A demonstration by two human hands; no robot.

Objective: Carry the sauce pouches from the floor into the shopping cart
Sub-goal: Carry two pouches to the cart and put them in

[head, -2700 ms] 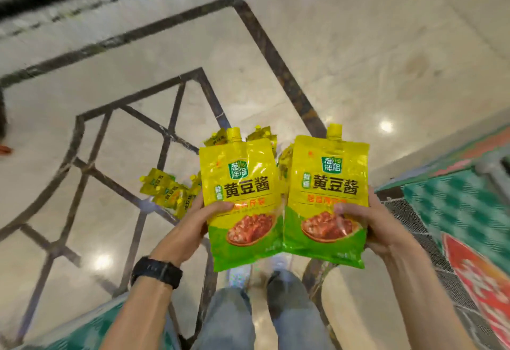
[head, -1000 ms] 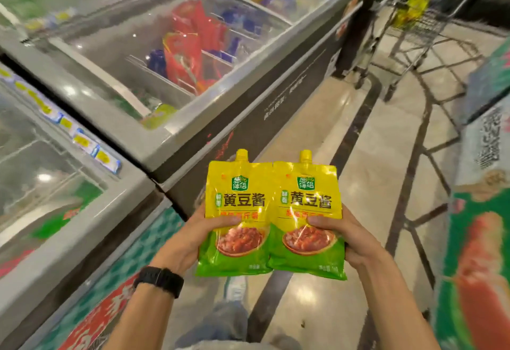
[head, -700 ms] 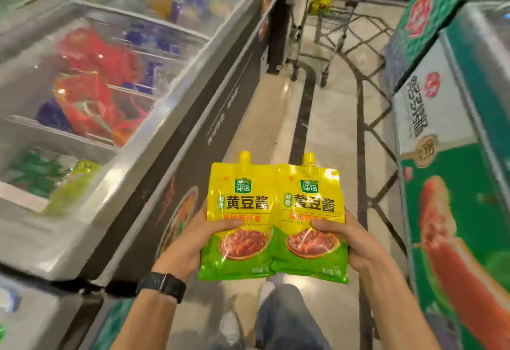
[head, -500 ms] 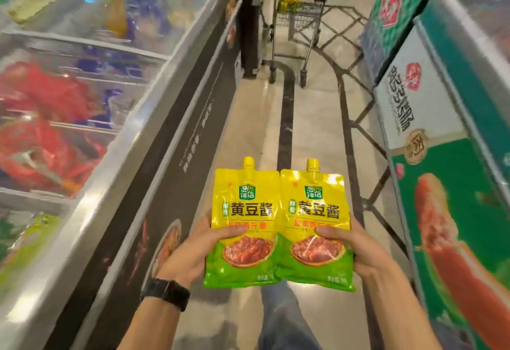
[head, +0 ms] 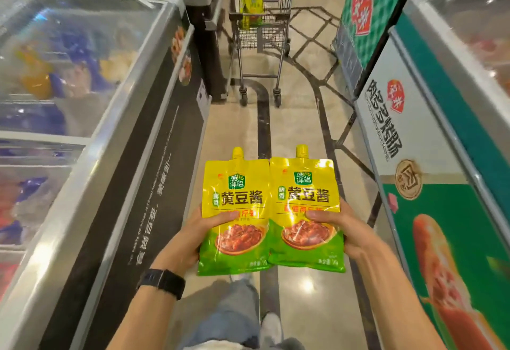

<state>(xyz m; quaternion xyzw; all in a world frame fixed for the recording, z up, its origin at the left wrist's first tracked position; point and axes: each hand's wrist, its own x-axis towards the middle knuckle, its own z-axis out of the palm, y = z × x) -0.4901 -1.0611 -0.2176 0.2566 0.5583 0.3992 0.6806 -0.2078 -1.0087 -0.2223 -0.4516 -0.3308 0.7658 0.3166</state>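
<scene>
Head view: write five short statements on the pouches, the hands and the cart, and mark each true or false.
1. The left hand grips the left pouch and the right hand grips the right pouch. True.
2. Both pouches are held upside down. False: their yellow caps point up.
3. The shopping cart stands ahead in the aisle and holds yellow pouches. True.
4. The black watch sits on the right wrist. False: it is on the left wrist.
5. The held pouches hang over the cart's basket. False: they are in the aisle, short of the cart.
</scene>
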